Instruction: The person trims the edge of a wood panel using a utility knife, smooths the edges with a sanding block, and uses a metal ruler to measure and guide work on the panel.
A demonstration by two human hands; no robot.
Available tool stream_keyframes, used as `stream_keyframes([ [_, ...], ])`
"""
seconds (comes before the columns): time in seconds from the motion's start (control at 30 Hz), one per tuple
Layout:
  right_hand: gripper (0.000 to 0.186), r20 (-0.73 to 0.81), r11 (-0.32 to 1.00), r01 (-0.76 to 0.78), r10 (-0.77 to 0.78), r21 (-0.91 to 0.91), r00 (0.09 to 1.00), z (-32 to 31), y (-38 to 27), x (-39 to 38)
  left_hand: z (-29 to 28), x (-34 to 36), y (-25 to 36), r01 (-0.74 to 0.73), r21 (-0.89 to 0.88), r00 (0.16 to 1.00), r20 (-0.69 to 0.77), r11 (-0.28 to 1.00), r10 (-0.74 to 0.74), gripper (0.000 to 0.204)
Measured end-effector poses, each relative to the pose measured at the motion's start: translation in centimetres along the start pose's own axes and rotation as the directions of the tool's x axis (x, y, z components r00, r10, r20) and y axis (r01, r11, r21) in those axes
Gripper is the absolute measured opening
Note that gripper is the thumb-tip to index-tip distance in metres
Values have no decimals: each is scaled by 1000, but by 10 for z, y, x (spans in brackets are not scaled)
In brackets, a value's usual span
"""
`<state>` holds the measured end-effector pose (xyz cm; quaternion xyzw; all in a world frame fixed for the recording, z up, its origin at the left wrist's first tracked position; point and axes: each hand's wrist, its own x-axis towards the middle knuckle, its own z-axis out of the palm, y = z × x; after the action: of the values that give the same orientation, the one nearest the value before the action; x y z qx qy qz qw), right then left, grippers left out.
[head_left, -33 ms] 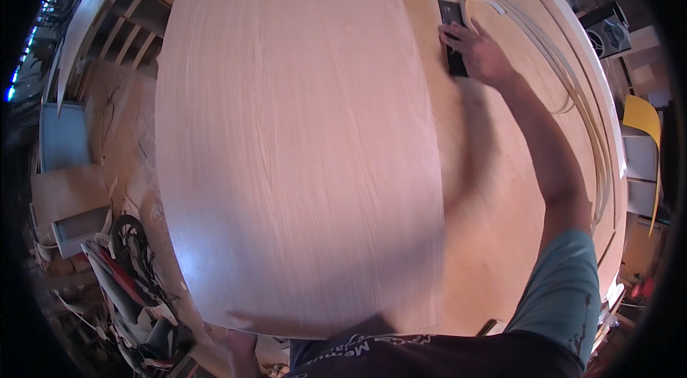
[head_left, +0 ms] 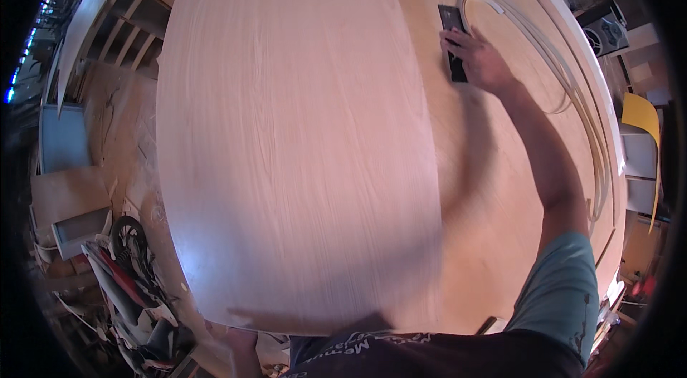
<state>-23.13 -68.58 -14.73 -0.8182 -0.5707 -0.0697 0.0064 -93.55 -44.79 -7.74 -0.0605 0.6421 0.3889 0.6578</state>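
Note:
A large pale wood-grain panel (head_left: 300, 135) lies lengthwise in front of me on a wider light-brown wooden board (head_left: 494, 249). Beyond the panel's right edge, my right hand (head_left: 483, 60) is closed over a dark, flat, rectangular thing (head_left: 458, 72), with its fingers across the top. What kind of thing it is, I cannot make out. My left hand (head_left: 240, 342) is at the panel's near left corner, low against its edge. The panel's edge hides most of its fingers, so their grip does not show.
A coil of thin pale edging strip (head_left: 551, 49) lies right of my right hand. On the floor at left sit a red, white and black machine (head_left: 129, 292) and a light-blue panel (head_left: 64, 138). A speaker (head_left: 607, 33) and a curved yellow sheet (head_left: 642, 117) stand at right.
My right hand and the dark rectangular thing have shifted slightly toward me. The large panel and my left hand look almost the same.

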Motion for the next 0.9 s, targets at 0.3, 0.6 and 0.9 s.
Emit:
stream_keyframes([
  [0.3,38,-64,571,-719,799,396,598,-14,-79,-86,-92,76,9,-74,108,953,301,991,39,91],
  [0.6,58,270,256,-831,864,493,426,-20,-72,-107,-100,47,16,52,321,991,-134,946,-9,82],
  [0.9,8,436,-245,-370,640,896,633,-101,-225,-225,-121,-31,11,-318,887,904,390,334,-175,32],
])
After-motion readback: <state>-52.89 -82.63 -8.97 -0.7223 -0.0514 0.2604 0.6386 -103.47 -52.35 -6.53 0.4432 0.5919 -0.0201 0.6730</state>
